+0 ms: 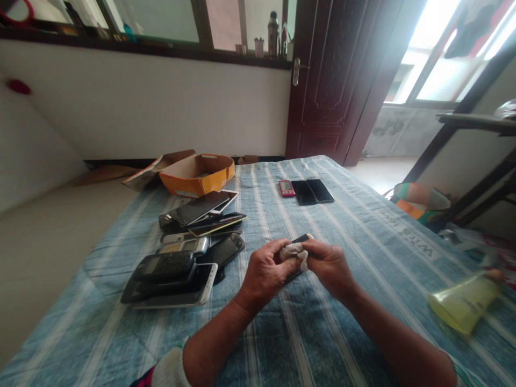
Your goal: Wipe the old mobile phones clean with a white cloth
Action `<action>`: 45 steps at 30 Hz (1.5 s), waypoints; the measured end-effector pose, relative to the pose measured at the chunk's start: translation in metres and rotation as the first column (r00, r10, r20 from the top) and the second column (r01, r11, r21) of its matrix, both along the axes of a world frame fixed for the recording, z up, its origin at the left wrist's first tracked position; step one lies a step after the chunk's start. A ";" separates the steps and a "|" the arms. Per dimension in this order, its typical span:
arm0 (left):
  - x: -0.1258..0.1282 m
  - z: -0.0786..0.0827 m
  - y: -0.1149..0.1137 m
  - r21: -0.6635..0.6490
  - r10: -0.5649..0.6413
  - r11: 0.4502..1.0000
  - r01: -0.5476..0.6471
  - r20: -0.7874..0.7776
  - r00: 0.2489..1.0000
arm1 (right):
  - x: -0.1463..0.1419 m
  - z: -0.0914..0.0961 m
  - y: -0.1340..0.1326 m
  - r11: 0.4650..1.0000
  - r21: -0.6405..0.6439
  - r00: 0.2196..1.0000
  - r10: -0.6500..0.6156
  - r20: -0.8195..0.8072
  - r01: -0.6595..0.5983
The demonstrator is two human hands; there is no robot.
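Observation:
Over the front middle of the table, my left hand (266, 269) and my right hand (331, 267) meet at a crumpled white cloth or tissue (293, 250). Fingers of both hands are closed on it, pinching it between them. Beneath the cloth is a dark smartphone (302, 238), tilted across the view, its middle covered by cloth and fingers. Whether the phone rests on the table or is partly lifted, I cannot tell. Left of my left hand lies a loose pile of old mobile phones (169, 269), stacked and overlapping, some touchscreen and some with keys.
A striped blue cloth covers the table (258, 333). At its far left edge stands an open orange cardboard box (189, 185). A small pink phone (286, 188) lies beside two black smartphones (312, 192) farther back. On the right is a yellow translucent container (463, 303).

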State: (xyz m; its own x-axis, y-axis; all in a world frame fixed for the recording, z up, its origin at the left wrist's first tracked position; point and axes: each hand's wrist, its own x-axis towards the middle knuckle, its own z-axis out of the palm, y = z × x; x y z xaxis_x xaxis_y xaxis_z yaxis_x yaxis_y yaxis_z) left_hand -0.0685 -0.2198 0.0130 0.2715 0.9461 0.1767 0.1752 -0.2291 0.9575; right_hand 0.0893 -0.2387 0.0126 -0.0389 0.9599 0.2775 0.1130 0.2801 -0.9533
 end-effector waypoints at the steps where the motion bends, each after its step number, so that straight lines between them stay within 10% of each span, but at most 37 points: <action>1: -0.001 0.000 0.001 0.002 0.007 1.000 -0.007 0.001 1.000 | 0.001 0.002 0.000 0.999 -0.009 0.999 0.041 -0.004 -0.041; 8: -0.003 0.002 0.004 0.063 0.104 0.993 -0.102 -0.030 0.994 | 0.008 0.004 0.001 0.958 -0.072 0.955 0.268 -0.126 -0.278; 14: -0.002 0.004 0.004 0.021 0.028 0.999 -0.028 -0.028 0.999 | 0.005 -0.007 0.005 0.955 -0.153 0.917 0.187 -0.353 -0.254; 27: 0.002 0.011 0.000 -0.236 -0.163 0.942 0.238 0.296 0.941 | 0.010 -0.002 0.009 0.958 -0.237 0.941 0.076 -0.331 -0.161; 35: -0.002 0.004 0.006 -0.241 -0.016 0.968 0.064 0.196 0.981 | 0.018 -0.005 0.014 0.976 -0.207 0.946 -0.002 -0.324 -0.068; 40: -0.008 0.002 0.013 0.058 0.209 0.977 -0.203 -0.122 0.970 | 0.037 -0.007 0.020 0.952 0.129 0.949 -0.293 0.120 0.278; 45: -0.010 0.004 0.012 0.276 0.214 0.957 -0.086 -0.475 0.854 | 0.038 -0.016 0.018 0.855 0.503 0.744 -0.417 0.522 0.126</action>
